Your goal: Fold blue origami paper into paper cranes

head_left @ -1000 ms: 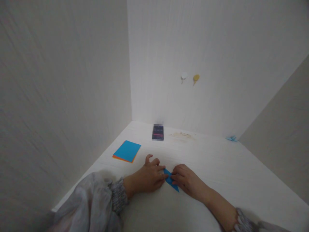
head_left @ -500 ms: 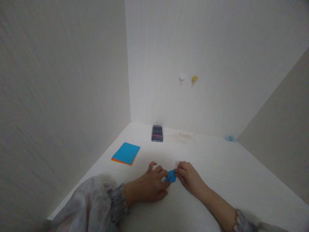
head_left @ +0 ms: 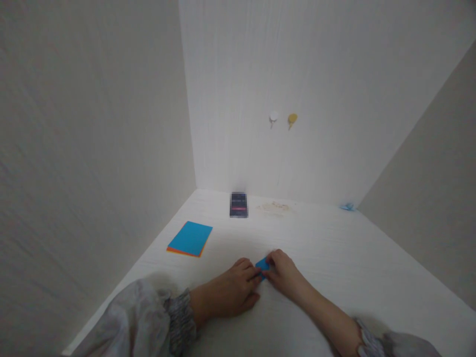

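A small folded piece of blue paper (head_left: pixel 262 265) lies on the white table (head_left: pixel 334 258), pinched between both my hands. My left hand (head_left: pixel 232 290) rests on the table with its fingertips closed on the paper's left side. The fingers of my right hand (head_left: pixel 284 272) are curled over the paper's right side and hide most of it. Only a small blue corner shows between the fingertips.
A stack of square sheets (head_left: pixel 190 238), blue on top and orange beneath, lies at the left. A dark blurred small box (head_left: pixel 238 205) stands near the back wall. A small blue folded item (head_left: pixel 348 207) sits at the back right corner. Two hooks (head_left: pixel 282 119) hang on the wall.
The long blue paper strip has been folded down to a much smaller piece. Both hands have closed in together over it, and the view has shifted slightly.
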Action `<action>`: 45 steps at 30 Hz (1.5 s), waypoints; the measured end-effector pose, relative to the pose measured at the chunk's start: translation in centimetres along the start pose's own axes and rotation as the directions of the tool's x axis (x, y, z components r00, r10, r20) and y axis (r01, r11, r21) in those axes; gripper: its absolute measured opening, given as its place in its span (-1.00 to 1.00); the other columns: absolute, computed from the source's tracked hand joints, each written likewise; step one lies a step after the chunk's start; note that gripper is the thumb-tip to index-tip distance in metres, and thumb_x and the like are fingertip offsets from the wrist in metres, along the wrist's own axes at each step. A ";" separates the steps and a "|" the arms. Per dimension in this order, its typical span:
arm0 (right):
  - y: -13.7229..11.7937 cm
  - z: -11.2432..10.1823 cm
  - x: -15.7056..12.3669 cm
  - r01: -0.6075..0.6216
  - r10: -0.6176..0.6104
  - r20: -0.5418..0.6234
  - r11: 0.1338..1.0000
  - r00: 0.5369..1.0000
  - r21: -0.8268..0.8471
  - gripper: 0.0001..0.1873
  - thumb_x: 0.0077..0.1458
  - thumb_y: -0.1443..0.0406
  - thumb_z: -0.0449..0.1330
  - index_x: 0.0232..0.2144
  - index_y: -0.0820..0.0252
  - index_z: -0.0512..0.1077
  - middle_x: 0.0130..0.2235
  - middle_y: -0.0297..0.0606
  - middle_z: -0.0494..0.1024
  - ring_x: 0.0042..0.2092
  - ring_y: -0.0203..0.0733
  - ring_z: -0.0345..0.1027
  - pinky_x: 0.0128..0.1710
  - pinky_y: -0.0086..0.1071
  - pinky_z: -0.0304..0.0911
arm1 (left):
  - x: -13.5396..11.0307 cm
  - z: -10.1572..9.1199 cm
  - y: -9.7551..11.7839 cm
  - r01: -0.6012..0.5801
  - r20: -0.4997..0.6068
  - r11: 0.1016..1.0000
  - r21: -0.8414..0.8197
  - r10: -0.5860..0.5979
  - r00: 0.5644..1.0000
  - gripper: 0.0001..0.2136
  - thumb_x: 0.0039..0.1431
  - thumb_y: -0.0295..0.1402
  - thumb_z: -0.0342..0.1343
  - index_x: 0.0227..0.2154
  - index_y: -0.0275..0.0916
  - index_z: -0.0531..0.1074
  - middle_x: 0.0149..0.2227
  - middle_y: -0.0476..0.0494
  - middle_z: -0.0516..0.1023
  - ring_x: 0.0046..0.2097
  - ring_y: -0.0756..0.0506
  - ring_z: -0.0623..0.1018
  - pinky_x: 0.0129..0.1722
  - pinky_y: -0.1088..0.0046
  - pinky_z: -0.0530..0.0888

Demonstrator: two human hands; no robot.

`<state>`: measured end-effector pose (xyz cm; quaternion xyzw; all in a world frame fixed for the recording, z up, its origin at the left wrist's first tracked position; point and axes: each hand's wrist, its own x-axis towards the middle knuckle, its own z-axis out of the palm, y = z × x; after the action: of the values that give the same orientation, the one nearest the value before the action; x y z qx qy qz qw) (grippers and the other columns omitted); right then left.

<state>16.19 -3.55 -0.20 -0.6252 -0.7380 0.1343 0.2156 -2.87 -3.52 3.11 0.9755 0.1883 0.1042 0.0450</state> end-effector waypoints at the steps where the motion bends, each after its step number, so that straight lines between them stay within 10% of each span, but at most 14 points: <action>1: -0.2 0.0 0.1 -0.015 0.015 0.007 1.000 1.000 -0.026 -0.82 -0.19 0.33 0.17 -0.41 0.27 0.37 -0.34 -0.16 0.42 -0.28 -0.11 0.27 -0.28 -0.31 0.16 | 0.0 0.0 0.0 0.002 -0.001 1.000 -0.004 -0.002 1.000 -0.67 0.10 -0.34 -0.04 -0.07 -0.33 0.26 -0.11 -0.21 0.35 -0.08 -0.13 0.28 0.01 0.33 0.16; 11: -0.7 0.4 0.7 -0.026 0.010 0.081 0.980 0.997 0.198 -0.73 -0.21 0.53 0.09 -0.39 0.19 0.26 -0.45 -0.36 0.41 -0.40 -0.28 0.28 -0.41 -0.45 0.13 | -0.2 0.8 -0.7 0.049 -0.078 0.981 -0.189 -0.065 0.995 -0.73 0.10 -0.25 -0.02 -0.15 -0.18 0.36 -0.07 -0.20 0.29 -0.03 -0.16 0.26 -0.04 0.27 0.22; 18: -0.1 0.6 1.2 0.029 -0.075 0.111 0.929 0.991 0.369 -0.70 -0.17 0.52 0.10 -0.31 0.19 0.33 -0.42 -0.36 0.44 -0.38 -0.30 0.32 -0.38 -0.46 0.20 | 1.0 2.6 -3.3 0.397 -0.153 0.852 -0.341 -0.467 0.871 -0.84 -0.01 -0.33 0.11 -0.34 -0.25 0.42 -0.31 -0.08 0.42 -0.22 -0.07 0.39 -0.20 0.38 0.30; 25: 0.0 -0.3 1.1 0.177 -0.190 0.108 0.978 0.976 0.113 -0.84 -0.16 0.48 0.12 -0.47 0.20 0.43 -0.47 -0.33 0.43 -0.40 -0.27 0.28 -0.40 -0.45 0.14 | 1.4 3.0 -3.7 0.396 -0.065 0.859 -0.324 -0.438 0.897 -0.87 -0.04 -0.35 0.12 -0.37 -0.18 0.44 -0.35 -0.01 0.44 -0.23 -0.06 0.39 -0.19 0.36 0.24; 45: 0.0 -0.4 0.0 0.425 -0.427 0.038 0.903 0.903 0.058 -0.85 0.01 0.45 0.03 -0.45 0.22 0.39 -0.39 -0.23 0.39 -0.28 -0.18 0.21 -0.25 -0.30 0.14 | 1.1 2.9 -3.6 0.263 -0.107 0.908 -0.327 -0.312 0.944 -0.92 0.00 -0.44 0.07 -0.42 -0.22 0.45 -0.35 -0.04 0.43 -0.25 -0.03 0.39 -0.21 0.42 0.28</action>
<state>16.41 -3.59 0.15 -0.4398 -0.8584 0.1174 0.2364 -2.52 0.14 0.06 0.9067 0.3145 0.2008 0.1966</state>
